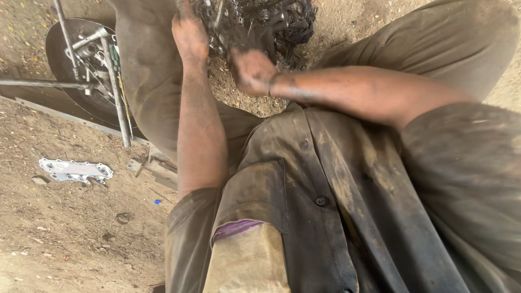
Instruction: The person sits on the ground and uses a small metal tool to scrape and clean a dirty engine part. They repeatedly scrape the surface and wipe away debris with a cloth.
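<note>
I look straight down my own greasy shirt to the dirt ground between my knees. A black, oily metal part (271, 21) with chain-like links lies there at the top of the view. My left hand (189, 33) rests against its left side, fingers hidden behind it. On its near side my right hand (251, 69), blurred, presses with the fingers curled. What either hand grasps is hidden.
A round dark metal pan (65, 70) at the upper left holds several sockets, wrenches and long rods. A flat silver gasket-like plate (76, 170) lies on the dirt at left. A small metal bracket (154, 165) sits by my left knee.
</note>
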